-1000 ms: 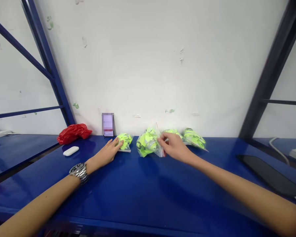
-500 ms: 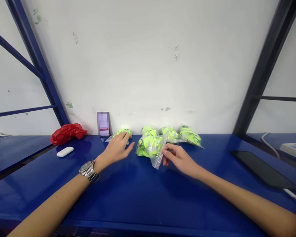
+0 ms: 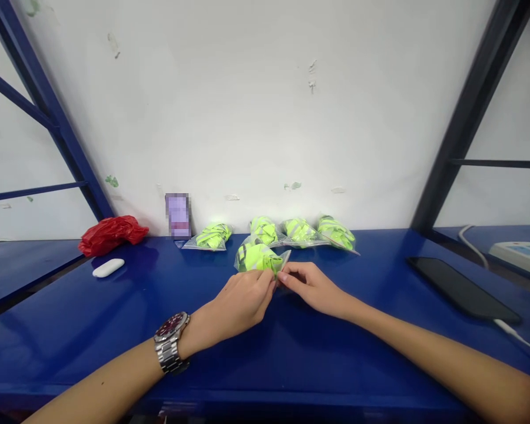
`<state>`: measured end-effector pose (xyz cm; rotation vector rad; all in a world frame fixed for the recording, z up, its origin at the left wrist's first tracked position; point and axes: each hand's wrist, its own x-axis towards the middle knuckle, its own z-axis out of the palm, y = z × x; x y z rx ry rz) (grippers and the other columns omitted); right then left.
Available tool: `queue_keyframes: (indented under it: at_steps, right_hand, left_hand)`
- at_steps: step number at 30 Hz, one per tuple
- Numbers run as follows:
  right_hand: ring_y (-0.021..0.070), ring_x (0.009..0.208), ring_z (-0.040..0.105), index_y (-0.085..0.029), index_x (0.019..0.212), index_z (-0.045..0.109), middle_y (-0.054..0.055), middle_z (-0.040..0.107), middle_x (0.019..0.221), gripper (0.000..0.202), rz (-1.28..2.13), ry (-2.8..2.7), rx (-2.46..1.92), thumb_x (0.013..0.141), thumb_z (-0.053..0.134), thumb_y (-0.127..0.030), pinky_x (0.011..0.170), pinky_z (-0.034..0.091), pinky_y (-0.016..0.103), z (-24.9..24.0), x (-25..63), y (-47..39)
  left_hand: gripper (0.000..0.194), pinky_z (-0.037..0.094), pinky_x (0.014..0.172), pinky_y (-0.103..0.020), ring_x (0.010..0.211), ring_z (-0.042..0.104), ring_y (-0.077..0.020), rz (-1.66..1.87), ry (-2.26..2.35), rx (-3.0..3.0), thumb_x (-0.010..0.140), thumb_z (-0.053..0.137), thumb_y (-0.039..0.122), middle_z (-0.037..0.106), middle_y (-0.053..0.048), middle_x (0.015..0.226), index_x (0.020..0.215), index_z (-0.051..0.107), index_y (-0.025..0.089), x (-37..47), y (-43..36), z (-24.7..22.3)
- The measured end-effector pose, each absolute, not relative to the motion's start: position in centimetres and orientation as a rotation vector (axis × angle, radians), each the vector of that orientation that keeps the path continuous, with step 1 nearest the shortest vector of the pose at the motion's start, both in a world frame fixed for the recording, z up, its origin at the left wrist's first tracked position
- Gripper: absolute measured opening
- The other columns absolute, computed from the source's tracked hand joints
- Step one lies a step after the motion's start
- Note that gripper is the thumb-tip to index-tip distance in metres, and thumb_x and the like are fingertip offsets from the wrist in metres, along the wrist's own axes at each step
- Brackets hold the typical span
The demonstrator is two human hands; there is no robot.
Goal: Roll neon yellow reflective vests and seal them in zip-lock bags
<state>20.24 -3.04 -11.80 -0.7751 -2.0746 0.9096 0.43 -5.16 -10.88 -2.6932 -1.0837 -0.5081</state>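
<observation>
A clear zip bag with a folded neon-yellow vest [image 3: 258,257] lies on the blue table [image 3: 335,365], its opening towards the right. My left hand [image 3: 241,299], with a metal watch on the wrist, pinches the bag's near edge. On the right end of that edge, my right hand [image 3: 311,287] has thumb and fingers closed. Both hands' fingertips nearly meet. Behind are more bagged vests along the wall: one at the left [image 3: 214,235], one directly behind [image 3: 265,229], and two to the right [image 3: 299,231], [image 3: 337,232].
At the back left are a red plastic bag [image 3: 113,234], a white case [image 3: 108,268] and an upright phone [image 3: 179,216]. A dark phone [image 3: 461,287] with a white cable lies at right, near a white power strip [image 3: 521,259]. Blue shelf posts flank the table.
My left hand has come from the bagged vest at the back left to the front bag and closed on its edge. My right hand still grips it. The view has shifted slightly.
</observation>
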Motion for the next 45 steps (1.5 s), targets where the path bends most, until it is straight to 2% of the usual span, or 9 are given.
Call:
queue_keyframes:
  at_steps: [6, 15, 21, 26, 31, 34, 38, 42, 45]
  right_hand:
    - [0.0165, 0.073, 0.056, -0.016, 0.09, 0.059, 0.004, 0.061, 0.082, 0.032, 0.944, -2.04, -0.722, 0.095, 0.042, -0.043, 0.069, 0.046, 0.029, -12.9, 19.9, -2.8]
    - [0.0158, 0.068, 0.054, -0.016, 0.075, 0.059, 0.002, 0.059, 0.071, 0.034, 0.98, -1.982, -0.7, 0.092, 0.048, -0.043, 0.066, 0.044, 0.028, -13.1, 19.9, -2.2]
    - [0.0162, 0.069, 0.056, -0.015, 0.077, 0.06, 0.004, 0.061, 0.074, 0.031, 1.016, -1.963, -0.677, 0.092, 0.048, -0.038, 0.068, 0.045, 0.029, -13.0, 19.7, -2.4]
    - [0.0157, 0.069, 0.057, -0.014, 0.077, 0.059, 0.004, 0.062, 0.074, 0.02, 0.99, -1.957, -0.757, 0.087, 0.049, -0.028, 0.066, 0.045, 0.027, -12.6, 19.3, -2.8]
    - [0.0104, 0.053, 0.043, -0.017, 0.061, 0.05, -0.002, 0.05, 0.057, 0.013, 0.755, -1.953, -0.936, 0.074, 0.046, -0.016, 0.052, 0.034, 0.023, -12.4, 18.4, -3.4]
    - [0.0088, 0.049, 0.038, -0.018, 0.054, 0.045, -0.004, 0.045, 0.051, 0.016, 0.596, -1.959, -0.993, 0.07, 0.046, -0.017, 0.049, 0.028, 0.023, -12.3, 18.3, -3.3]
    - [0.0079, 0.046, 0.031, -0.019, 0.049, 0.036, -0.006, 0.035, 0.045, 0.026, 0.435, -1.925, -1.125, 0.071, 0.049, -0.021, 0.047, 0.021, 0.024, -12.0, 19.4, -2.2]
    - [0.01, 0.048, 0.041, -0.019, 0.052, 0.043, -0.004, 0.045, 0.049, 0.024, 0.413, -1.871, -1.241, 0.075, 0.051, -0.025, 0.049, 0.027, 0.024, -11.6, 20.5, -1.6]
    - [0.0123, 0.054, 0.05, -0.018, 0.079, 0.056, -0.002, 0.058, 0.065, 0.008, 0.497, -1.902, -1.174, 0.077, 0.054, -0.025, 0.054, 0.035, 0.024, -11.7, 20.3, -2.1]
  left_hand:
    - [0.016, 0.042, 0.06, -0.027, 0.071, 0.061, -0.0172, -0.639, -1.211, -2.812, 0.099, 0.035, 0.028, 0.062, -0.006, 0.085, 0.092, 0.045, 0.018, 0.7, -5.1, -11.5]
    - [0.018, 0.041, 0.059, -0.026, 0.064, 0.056, -0.0148, -0.739, -1.222, -2.928, 0.099, 0.036, 0.032, 0.059, -0.003, 0.079, 0.089, 0.044, 0.019, 0.6, -5.1, -11.3]
    - [0.017, 0.037, 0.057, -0.025, 0.063, 0.052, -0.013, -0.708, -1.066, -2.924, 0.099, 0.029, 0.018, 0.057, -0.003, 0.078, 0.087, 0.041, 0.019, 0.4, -5.0, -11.6]
    - [0.012, 0.035, 0.055, -0.027, 0.061, 0.053, -0.0141, -0.629, -1.115, -2.78, 0.097, 0.033, 0.02, 0.056, -0.002, 0.076, 0.088, 0.04, 0.019, 0.4, -5.0, -11.6]
    - [0.007, 0.034, 0.05, -0.027, 0.057, 0.054, -0.0153, -0.58, -0.986, -2.638, 0.093, 0.037, 0.017, 0.056, -0.001, 0.071, 0.088, 0.042, 0.019, 0.9, -5.0, -12.3]
    - [0.008, 0.031, 0.045, -0.027, 0.053, 0.053, -0.0153, -0.585, -0.904, -2.505, 0.091, 0.038, 0.016, 0.055, 0.0, 0.067, 0.085, 0.043, 0.019, 1.1, -5.1, -12.3]
    - [0.017, 0.026, 0.043, -0.027, 0.045, 0.046, -0.012, -0.83, -0.896, -2.171, 0.088, 0.039, 0.014, 0.048, 0.003, 0.057, 0.073, 0.042, 0.019, 0.1, -4.6, -11.1]
    - [0.02, 0.025, 0.043, -0.026, 0.044, 0.043, -0.0093, -0.985, -0.84, -2.032, 0.088, 0.044, 0.013, 0.044, 0.005, 0.053, 0.069, 0.042, 0.019, -0.9, -4.0, -10.1]
    - [0.017, 0.029, 0.045, -0.025, 0.048, 0.045, -0.0094, -0.944, -0.758, -2.214, 0.092, 0.042, 0.016, 0.05, 0.003, 0.059, 0.077, 0.047, 0.017, -0.8, -4.3, -10.3]
